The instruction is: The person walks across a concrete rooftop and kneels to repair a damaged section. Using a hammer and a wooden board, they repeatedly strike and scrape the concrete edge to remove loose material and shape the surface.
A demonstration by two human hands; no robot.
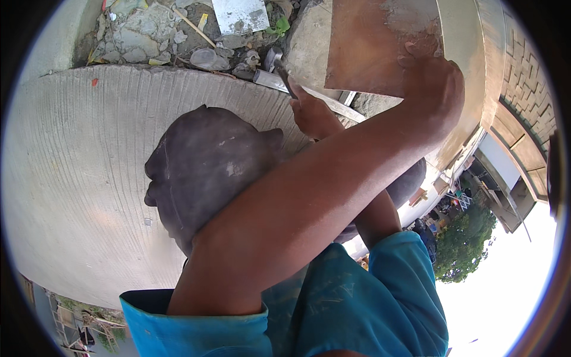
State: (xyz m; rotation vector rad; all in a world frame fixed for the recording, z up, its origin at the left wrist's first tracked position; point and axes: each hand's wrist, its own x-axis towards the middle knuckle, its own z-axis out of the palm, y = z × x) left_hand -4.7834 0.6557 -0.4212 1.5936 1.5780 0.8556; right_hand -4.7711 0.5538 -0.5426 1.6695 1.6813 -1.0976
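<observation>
My left arm reaches across to the upper right, passing over my right arm. At its end my left hand [429, 68] is closed at the lower corner of a flat reddish-brown board [366, 50], its fingers partly hidden and bent against the smeared face. Beneath that arm, my right hand [318, 115] grips a hammer [288, 82] by its dark handle. The metal hammer head is beside the end of a pale, straight bar [270, 80]. This bar runs along the slab's broken edge toward the board and is partly hidden behind my hand.
Rubble [140, 38], a thin stick [193, 27] and a light square sheet [241, 15] lie beyond the edge of the ribbed concrete slab [83, 178]. A dark cap [208, 160] fills the middle. At right are a wall [461, 53] and a tree [467, 244].
</observation>
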